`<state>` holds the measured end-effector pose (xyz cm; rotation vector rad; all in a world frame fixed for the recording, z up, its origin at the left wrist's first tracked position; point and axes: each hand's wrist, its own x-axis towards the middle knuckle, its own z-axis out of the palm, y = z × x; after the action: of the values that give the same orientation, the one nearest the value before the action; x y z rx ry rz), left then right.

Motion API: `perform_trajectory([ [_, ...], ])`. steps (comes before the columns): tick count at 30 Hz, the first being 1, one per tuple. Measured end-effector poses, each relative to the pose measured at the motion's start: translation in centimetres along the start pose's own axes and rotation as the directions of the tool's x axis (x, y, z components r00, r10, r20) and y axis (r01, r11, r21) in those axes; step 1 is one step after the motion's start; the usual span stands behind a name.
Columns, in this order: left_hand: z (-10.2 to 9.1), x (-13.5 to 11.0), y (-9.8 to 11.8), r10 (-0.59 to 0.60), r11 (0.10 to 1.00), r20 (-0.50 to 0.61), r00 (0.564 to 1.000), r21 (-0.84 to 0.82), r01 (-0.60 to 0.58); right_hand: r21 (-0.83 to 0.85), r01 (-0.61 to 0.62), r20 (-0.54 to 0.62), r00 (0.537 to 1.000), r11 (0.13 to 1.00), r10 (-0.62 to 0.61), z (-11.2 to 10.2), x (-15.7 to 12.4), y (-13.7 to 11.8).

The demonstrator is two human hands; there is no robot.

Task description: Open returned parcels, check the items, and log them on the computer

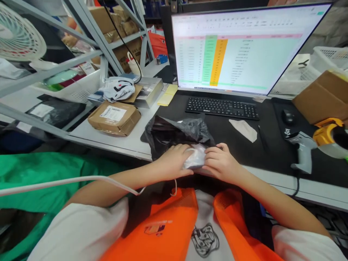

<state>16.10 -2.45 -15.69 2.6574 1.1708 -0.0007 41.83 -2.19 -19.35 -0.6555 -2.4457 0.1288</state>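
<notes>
Between my two hands is a small packet in clear, shiny plastic wrap, close to the desk's front edge. My left hand grips its left side, thumb below and fingers over the top. From the right, my right hand closes its fingers on the other side. Just behind the packet lies a crumpled black plastic bag, its dark opening towards me and touching my left hand. What is inside the wrap I cannot make out.
A keyboard sits below a large monitor. On the right are a barcode scanner, a yellow tape dispenser and a mouse. A cardboard box stands at left. A white cable crosses my left arm.
</notes>
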Motion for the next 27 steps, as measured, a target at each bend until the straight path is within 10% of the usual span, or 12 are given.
perform_trajectory([
  [6,2.4,0.7,0.0,-0.205,0.974,0.202,0.958,-0.052,0.22,-0.051,-0.155,0.184,0.97,0.987,0.162,1.6,-4.8,0.5],
  [11,2.8,1.9,0.7,-0.165,0.983,0.25,0.954,0.115,0.141,-0.297,-0.232,0.127,0.952,0.926,0.279,3.7,-5.5,-0.2],
  [20,1.0,2.5,0.4,-0.115,0.993,0.065,0.991,-0.005,0.116,-0.366,-0.212,0.014,0.972,0.906,0.233,4.0,-1.0,1.3],
  [27,-0.5,3.9,1.2,-0.14,0.99,-0.138,0.98,-0.003,0.141,-0.044,-0.205,-0.121,0.973,0.978,0.199,2.5,1.8,2.0],
])
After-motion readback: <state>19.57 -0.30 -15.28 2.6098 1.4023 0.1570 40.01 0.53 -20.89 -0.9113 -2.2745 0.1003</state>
